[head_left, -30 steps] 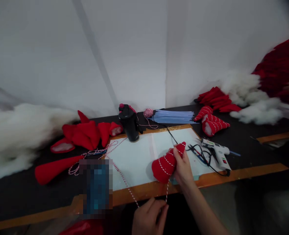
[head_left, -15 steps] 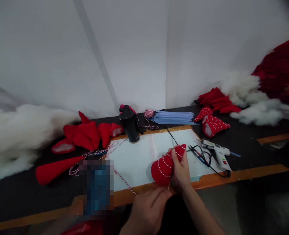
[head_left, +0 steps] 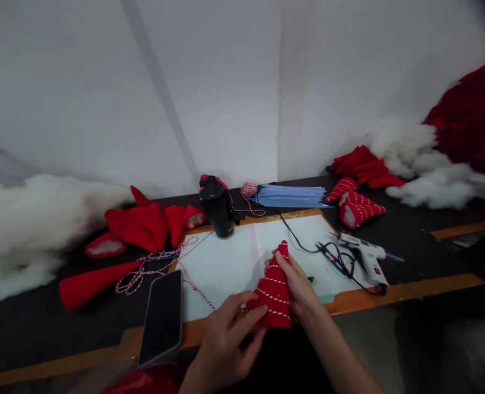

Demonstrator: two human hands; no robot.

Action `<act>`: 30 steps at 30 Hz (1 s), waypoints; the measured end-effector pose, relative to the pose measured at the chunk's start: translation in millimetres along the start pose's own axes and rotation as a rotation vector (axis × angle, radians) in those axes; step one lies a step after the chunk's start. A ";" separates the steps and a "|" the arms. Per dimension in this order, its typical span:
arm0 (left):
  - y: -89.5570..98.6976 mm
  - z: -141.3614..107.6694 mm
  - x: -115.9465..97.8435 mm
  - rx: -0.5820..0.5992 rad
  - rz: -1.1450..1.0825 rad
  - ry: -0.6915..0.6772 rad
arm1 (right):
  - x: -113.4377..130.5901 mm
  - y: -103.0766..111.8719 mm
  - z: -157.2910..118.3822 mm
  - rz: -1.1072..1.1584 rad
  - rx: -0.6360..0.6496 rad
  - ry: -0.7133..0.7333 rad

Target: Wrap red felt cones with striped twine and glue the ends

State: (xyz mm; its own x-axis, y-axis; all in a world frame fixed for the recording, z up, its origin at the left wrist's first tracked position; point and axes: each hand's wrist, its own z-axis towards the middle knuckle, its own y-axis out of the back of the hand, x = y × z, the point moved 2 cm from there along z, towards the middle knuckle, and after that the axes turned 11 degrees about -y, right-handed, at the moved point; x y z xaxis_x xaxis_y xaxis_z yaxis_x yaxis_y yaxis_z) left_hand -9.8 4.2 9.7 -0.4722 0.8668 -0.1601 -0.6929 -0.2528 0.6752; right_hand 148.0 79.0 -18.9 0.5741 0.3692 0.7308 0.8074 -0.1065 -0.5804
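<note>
A red felt cone [head_left: 272,290], wound in spaced turns with red-and-white twine, stands tilted with its tip up above the table's front edge. My right hand [head_left: 298,279] grips it from the right, thumb on the front near the tip. At the cone's lower left, my left hand [head_left: 230,339] has its fingers bent against the felt. The loose twine [head_left: 199,290] runs from the left of the table into this hand, where the fingers hide part of it.
A white glue gun [head_left: 368,257] and cutters [head_left: 336,260] lie right. Blue sticks [head_left: 294,196], a twine ball [head_left: 249,190] and a black tumbler [head_left: 218,210] stand behind. A phone [head_left: 161,317], red felt cones [head_left: 142,224] and white stuffing [head_left: 45,224] lie left. Twine-wrapped cones [head_left: 359,210] lie back right.
The cone has turned more upright and its tip has swung left. My left hand has come up from below the base onto the cone's lower left side.
</note>
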 end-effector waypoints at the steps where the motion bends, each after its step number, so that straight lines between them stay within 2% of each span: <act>1: -0.9 -2.6 0.4 -0.020 0.035 -0.028 | -1.5 -1.4 0.2 -0.046 -0.001 -0.001; 3: -2.7 -7.3 2.9 -0.080 0.088 -0.054 | 0.4 0.4 0.8 -0.160 -0.023 0.034; 5: -4.4 -10.7 6.5 -0.119 0.101 -0.020 | 12.6 13.6 0.3 -0.246 -0.094 0.144; 8: -6.6 -13.6 9.8 -0.128 0.070 0.067 | 48.9 59.7 -6.3 -0.455 -0.309 0.414; 9: -7.2 -14.2 9.8 -0.133 0.054 0.089 | 64.1 79.4 -11.5 -0.760 -0.488 0.587; 10: -7.8 -14.6 9.4 -0.141 0.037 0.108 | 77.4 100.4 -16.8 -1.027 -0.684 0.700; 11: -8.5 -14.9 8.6 -0.150 0.021 0.123 | 88.3 122.3 -21.6 -1.224 -0.882 0.733; 13: -10.1 -15.0 6.9 -0.165 -0.018 0.150 | 101.7 163.4 -27.8 -1.514 -1.122 0.600; 14: -11.0 -14.9 6.2 -0.172 -0.038 0.163 | 104.8 180.3 -30.1 -1.543 -1.149 0.559; 16: -12.7 -14.7 5.4 -0.177 -0.071 0.187 | 104.7 204.9 -31.2 -1.552 -1.117 0.454; 19: -15.0 -14.1 5.5 -0.174 -0.101 0.197 | 99.5 220.1 -28.3 -1.474 -1.039 0.402; 22: -16.3 -13.2 6.6 -0.214 -0.092 0.218 | 97.1 218.4 -27.6 -1.374 -1.063 0.486; 26: -19.7 -10.9 6.7 -0.273 -0.077 0.264 | 94.2 202.0 -38.5 -1.128 -1.183 0.632; 28: -21.9 -10.1 4.8 -0.268 -0.081 0.235 | 91.4 190.0 -48.1 -0.836 -1.111 0.706; 30: -22.9 -10.8 2.3 -0.237 -0.089 0.188 | 88.3 177.6 -58.6 -0.509 -0.900 0.710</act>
State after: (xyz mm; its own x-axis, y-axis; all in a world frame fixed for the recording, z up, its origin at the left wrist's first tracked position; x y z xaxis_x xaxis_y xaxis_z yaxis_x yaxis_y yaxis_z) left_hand -0.9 7.4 -13.9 -0.4808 0.8012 -0.3563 -0.8336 -0.2915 0.4693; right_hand 350.1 38.6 -36.4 -0.1087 0.0050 0.9941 0.6050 -0.7932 0.0701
